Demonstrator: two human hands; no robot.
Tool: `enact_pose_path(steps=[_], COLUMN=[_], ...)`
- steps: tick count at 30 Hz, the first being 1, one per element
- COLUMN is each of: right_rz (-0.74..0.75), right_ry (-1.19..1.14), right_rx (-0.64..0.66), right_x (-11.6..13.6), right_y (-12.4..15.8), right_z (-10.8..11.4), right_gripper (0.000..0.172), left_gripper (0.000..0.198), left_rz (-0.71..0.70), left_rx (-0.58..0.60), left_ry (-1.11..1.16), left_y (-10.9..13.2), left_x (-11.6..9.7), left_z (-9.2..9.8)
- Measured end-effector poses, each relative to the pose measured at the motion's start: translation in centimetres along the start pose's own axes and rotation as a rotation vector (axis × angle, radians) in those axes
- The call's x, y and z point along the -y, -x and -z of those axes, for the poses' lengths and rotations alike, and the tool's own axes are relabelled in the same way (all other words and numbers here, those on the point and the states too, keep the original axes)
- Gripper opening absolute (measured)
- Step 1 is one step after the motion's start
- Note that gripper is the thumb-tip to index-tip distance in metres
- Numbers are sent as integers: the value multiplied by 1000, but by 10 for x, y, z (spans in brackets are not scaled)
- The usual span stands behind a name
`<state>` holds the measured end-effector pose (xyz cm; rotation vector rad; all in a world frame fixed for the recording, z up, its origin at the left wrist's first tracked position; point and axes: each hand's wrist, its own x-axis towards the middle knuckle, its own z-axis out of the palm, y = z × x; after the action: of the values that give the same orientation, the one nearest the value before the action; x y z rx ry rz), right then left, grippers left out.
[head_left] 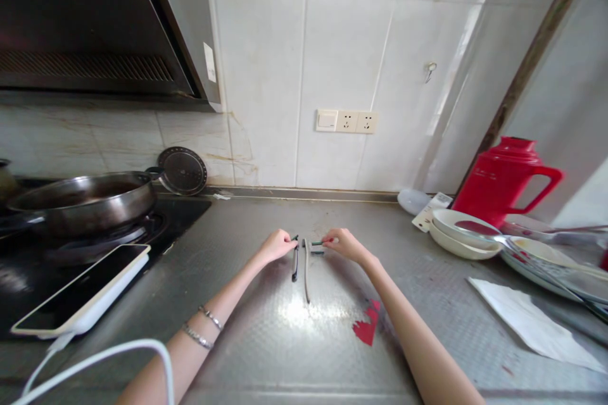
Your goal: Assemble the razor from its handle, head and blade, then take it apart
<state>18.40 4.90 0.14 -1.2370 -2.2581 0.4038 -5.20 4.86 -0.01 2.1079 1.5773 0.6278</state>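
My left hand [277,245] is closed, its thumb and forefinger pinched at the upper end of a thin dark stick [295,266] with a knobbed lower end. My right hand [346,244] pinches the outer end of a short, thin dark green stick [316,243]. A second short dark stick [317,252] lies just below that one. Between the hands runs a longer pale, slightly curved strip [307,275], roughly parallel to the left stick. All these pieces are small, and their exact kind is hard to make out.
A torn red scrap [367,324] lies near my right forearm. To the left are a phone [83,291] with a white cable and a steel pan [90,202] on the stove. Bowls [463,237], a white napkin [532,323] and a red thermos [503,180] stand right.
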Motion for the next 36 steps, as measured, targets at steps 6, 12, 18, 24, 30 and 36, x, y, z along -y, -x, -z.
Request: enact_pose_path(steps=[6, 12, 18, 24, 30, 36], right_rz=[-10, -17, -16, -7, -1, -28], right_ry=[47, 63, 80, 72, 86, 40], right_rx=[38, 48, 22, 19, 3, -42], right_x=[-6, -8, -7, -6, -6, -3], right_y=[-1, 0, 0, 0, 1, 0], right_z=[-9, -11, -13, -14, -14, -11], right_gripper=[18, 18, 18, 17, 19, 22], left_gripper=[43, 43, 42, 37, 28, 24], left_rz=[69, 69, 82, 101, 85, 96], left_rx=[131, 128, 78, 55, 72, 77], left_ry=[-134, -228, -220, -209, -271, -329], left_y=[12, 15, 17, 22, 23, 25], left_x=[-11, -15, -17, -23, -25, -27], left_z=[-2, -7, -10, -8, -10, -12])
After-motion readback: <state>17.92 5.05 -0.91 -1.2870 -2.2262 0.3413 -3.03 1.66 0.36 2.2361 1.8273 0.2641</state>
